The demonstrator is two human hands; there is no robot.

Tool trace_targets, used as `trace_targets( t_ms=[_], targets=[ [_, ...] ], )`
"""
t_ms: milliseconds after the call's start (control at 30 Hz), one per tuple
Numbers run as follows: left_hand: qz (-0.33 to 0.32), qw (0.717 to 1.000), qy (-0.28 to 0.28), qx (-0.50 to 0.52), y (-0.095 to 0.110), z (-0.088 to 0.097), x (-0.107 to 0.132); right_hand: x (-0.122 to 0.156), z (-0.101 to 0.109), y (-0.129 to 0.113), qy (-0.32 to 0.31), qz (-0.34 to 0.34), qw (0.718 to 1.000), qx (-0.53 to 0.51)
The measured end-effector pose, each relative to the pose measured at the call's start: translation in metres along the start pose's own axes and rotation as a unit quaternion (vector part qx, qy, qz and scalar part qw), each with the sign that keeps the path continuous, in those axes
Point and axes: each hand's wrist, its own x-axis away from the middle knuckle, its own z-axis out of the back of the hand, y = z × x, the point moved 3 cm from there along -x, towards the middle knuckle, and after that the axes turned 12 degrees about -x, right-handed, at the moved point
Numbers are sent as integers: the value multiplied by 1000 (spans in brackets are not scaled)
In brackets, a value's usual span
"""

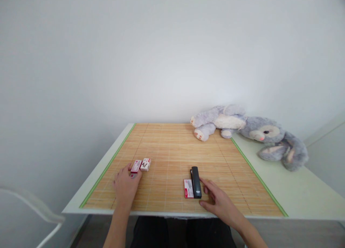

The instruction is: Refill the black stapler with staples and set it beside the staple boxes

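Observation:
My left hand (125, 186) lies flat on the bamboo mat (172, 151), fingers spread, its fingertips touching a small red and white box (136, 166). A second small box (146, 164) sits just right of the first. My right hand (218, 199) rests on the mat with fingers apart, forefinger and thumb reaching toward a black stapler (196, 182) and nearly touching it. A flat red and white staple box (188, 188) lies against the stapler's left side.
A grey plush rabbit (250, 131) lies on its side at the back right, partly on the mat, partly on the pale table (296, 190). A white wall stands behind. A clear chair edge (35, 208) shows at lower left.

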Motion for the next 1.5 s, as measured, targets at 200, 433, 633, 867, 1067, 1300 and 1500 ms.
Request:
trace_targets(
  t_ms=[200, 433, 633, 867, 1067, 1300, 1500],
  targets=[
    [-18, 993, 75, 91, 28, 27, 48, 0, -1, 0, 5, 8, 1000, 9],
    [-150, 962, -40, 223, 123, 29, 144, -2, -4, -1, 1, 9, 999, 52],
    [-149, 955, -104, 234, 148, 25, 161, -1, -9, -3, 4, 9, 997, 80],
    [-97, 920, -199, 323, 145, 21, 154, -2, -12, -11, 11, 3, 995, 98],
    [-89, 915, -226, 322, 153, 13, 151, -3, -20, -16, 25, -17, 993, 118],
    [-87, 920, -229, 306, 156, 14, 149, -4, -27, -19, 49, -36, 991, 120],
    [-85, 918, -237, 307, 155, 19, 146, -3, -30, -17, 59, -28, 990, 121]
  ],
)
